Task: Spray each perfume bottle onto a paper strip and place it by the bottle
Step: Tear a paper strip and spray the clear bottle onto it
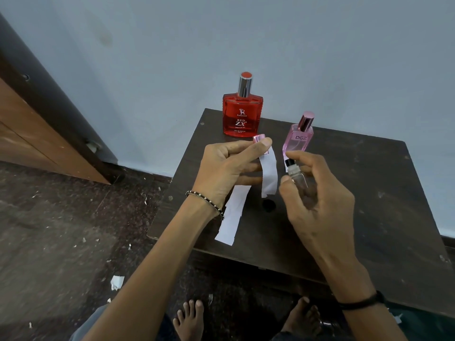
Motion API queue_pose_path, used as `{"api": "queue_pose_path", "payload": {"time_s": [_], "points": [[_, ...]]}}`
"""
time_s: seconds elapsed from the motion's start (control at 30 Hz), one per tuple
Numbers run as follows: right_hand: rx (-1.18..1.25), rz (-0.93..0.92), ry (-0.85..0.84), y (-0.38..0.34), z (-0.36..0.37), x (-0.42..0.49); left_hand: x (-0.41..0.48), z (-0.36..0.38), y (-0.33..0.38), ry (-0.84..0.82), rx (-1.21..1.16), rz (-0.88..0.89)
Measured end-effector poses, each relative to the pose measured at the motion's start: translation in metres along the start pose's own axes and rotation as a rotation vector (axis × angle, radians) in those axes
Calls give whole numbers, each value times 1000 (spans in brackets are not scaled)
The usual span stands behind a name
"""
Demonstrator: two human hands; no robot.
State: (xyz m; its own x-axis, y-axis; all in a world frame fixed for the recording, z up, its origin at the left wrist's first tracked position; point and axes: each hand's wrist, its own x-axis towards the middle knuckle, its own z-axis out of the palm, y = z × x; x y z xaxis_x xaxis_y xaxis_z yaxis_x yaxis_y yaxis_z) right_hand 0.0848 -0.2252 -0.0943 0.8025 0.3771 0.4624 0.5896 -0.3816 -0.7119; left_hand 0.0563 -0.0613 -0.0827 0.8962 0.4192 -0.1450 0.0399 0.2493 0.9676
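My left hand (229, 166) pinches a white paper strip (269, 175) that hangs down, and a pink cap (259, 138) sits between its thumb and fingers. My right hand (317, 193) grips a small clear spray bottle (299, 177), uncapped, its black nozzle level with the strip and just right of it. A red flat bottle (242, 116) with a silver cap stands at the table's far edge. To its right, behind my right hand, stands a pink bottle (299, 137) marked DGZ, capped. A second white strip (232, 215) lies on the table under my left wrist.
The dark wooden table (369, 193) stands against a pale blue wall. A small black round object (268, 205) lies on it below the held strip. Paper scraps litter the dark floor at left. My bare feet show below the table's front edge. A wooden door is at far left.
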Motion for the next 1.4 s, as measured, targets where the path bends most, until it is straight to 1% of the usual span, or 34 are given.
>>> {"api": "queue_pose_path", "payload": {"time_s": [0.17, 0.27, 0.3, 0.4, 0.53, 0.6, 0.73, 0.9, 1.03, 1.2, 1.4], "points": [[-42, -45, -53, 0, 4, -3, 0, 1, -1, -21, -10, 1], [-44, -21, -44, -1, 4, -2, 1, 3, -2, 2, 18, 10], [-18, 13, -26, 0, 4, -2, 1, 4, -2, 6, 26, 12], [199, 198, 48, 0, 1, -4, 1, 9, -3, 28, 39, 2], [472, 338, 113, 5, -14, -2, 1, 17, -3, 43, 64, -38], [556, 335, 144, 11, -21, 2, 1, 21, -2, 44, 55, -64], [624, 356, 178, 21, -30, 6, 0, 28, -1, 30, -26, -93], [560, 371, 204, 24, -32, 3, 1, 37, -2, 33, -55, -106], [545, 384, 227, 26, -34, 4, 4, 39, -6, 84, -30, -110], [522, 404, 142, 24, -37, 4, 5, 40, -9, 119, -39, -79], [490, 366, 42, 21, -36, 3, 6, 39, -10, 118, -51, -65]]}}
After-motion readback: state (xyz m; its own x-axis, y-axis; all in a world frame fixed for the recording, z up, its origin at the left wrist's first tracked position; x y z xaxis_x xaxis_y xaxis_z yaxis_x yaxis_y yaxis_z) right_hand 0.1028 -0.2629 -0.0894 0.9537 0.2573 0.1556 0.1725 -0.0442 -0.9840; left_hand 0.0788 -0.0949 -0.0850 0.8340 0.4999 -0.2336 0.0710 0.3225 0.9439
